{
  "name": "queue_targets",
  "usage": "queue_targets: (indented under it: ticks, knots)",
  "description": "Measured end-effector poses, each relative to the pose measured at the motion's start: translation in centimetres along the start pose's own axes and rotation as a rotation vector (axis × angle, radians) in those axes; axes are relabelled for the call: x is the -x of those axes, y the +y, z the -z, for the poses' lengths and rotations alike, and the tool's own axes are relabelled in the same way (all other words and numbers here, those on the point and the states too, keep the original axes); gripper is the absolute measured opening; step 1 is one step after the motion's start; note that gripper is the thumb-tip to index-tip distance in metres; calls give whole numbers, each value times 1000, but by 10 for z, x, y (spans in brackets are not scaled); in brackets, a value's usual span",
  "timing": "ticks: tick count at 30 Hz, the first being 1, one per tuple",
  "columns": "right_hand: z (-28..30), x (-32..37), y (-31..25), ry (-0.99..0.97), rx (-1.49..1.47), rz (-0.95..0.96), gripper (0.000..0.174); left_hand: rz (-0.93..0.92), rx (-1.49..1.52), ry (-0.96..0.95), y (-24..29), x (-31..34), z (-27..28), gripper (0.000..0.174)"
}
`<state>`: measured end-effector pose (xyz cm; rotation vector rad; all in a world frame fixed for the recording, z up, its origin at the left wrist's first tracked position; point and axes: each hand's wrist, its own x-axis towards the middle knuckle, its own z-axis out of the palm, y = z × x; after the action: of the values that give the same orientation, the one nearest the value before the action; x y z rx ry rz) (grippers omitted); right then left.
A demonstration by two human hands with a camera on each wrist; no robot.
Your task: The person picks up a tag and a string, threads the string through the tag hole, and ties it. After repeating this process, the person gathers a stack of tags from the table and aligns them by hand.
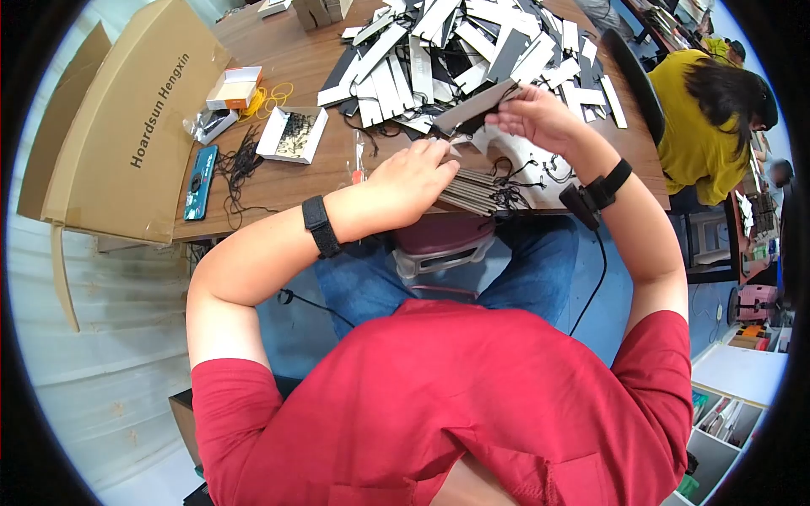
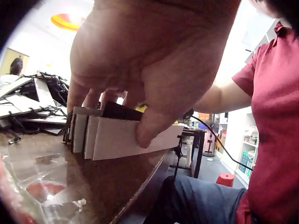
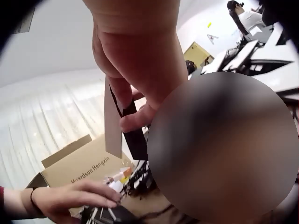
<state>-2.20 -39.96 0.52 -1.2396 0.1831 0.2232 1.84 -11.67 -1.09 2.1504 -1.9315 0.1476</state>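
Observation:
My left hand (image 1: 412, 187) bends over a row of hang tags (image 1: 469, 194) standing on edge near the table's front. In the left wrist view, its thumb lies on the front pale tag (image 2: 117, 139) and its fingers reach behind the row, holding it upright. My right hand (image 1: 540, 118), raised a little above and to the right, pinches a pale tag (image 3: 112, 126) together with a black tag (image 3: 134, 137) between thumb and fingers. Black cords (image 1: 510, 192) trail from the row's right end.
A large heap of white and black tags (image 1: 422, 72) covers the table's far side. To the left are a cardboard box (image 1: 143, 126), a small white box (image 1: 314, 152) of tiny parts, a blue case (image 1: 199, 184) and black cords (image 1: 240, 164). Someone in yellow (image 1: 696, 118) sits at right.

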Motion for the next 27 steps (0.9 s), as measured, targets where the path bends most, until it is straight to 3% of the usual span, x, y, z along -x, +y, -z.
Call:
queue_targets:
  ticks: [5,9,15,18,20,21,25,27]
  knots:
    - [-17,9,21,-50,-14,-139,16,83,-10,-2,7,-2,5,54]
    - [-25,13,23,-9,303,-192,22,61,-152,50,13,2,6,52]
    - [-28,17,14,-66,513,-209,27,-11,-227,160,13,-1,8,49]
    - [-24,17,16,-126,422,-248,37,25,-119,59,6,-5,5,49]
    - [-20,20,15,-226,163,-325,46,79,70,-46,2,-7,3,48]
    - [-18,21,14,-275,33,-362,51,52,28,-9,1,-7,4,48]
    - [-9,20,11,-153,174,-396,76,62,36,-37,-1,-7,2,49]
    - [-3,21,5,-192,379,-394,82,64,41,-43,-1,-8,1,49]
